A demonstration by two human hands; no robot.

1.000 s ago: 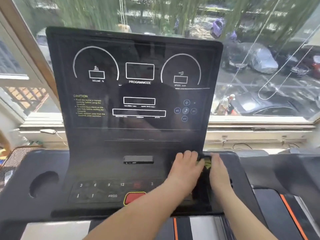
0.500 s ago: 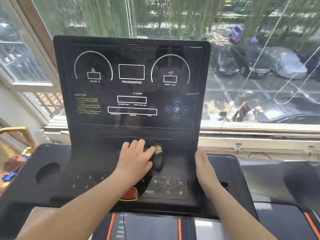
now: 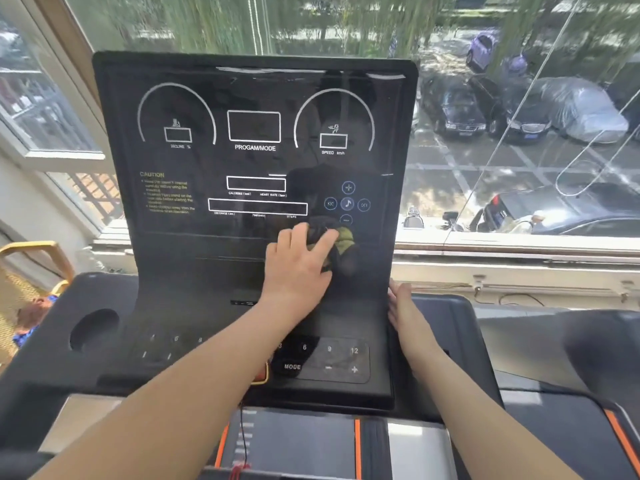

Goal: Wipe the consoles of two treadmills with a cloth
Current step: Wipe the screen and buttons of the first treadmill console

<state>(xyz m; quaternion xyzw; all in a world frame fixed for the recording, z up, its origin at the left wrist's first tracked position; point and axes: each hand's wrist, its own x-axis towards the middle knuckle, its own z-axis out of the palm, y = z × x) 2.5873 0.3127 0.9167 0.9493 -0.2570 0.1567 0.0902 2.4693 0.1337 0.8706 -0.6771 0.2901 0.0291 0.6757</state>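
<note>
One console [image 3: 194, 233]: "PROGAM/MODE", "CAUTION".

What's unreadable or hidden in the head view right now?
- Cloth: mostly under the left hand, so its size and full colour are unclear.
- Caution text: too small and blurred to read.
- Red button: largely hidden by the left forearm.
- Left keypad: dim and partly covered by the forearm.
- Second treadmill: cut off at the right edge; no console visible.
- Right hand: its palm contact with the console edge is unclear.
</note>
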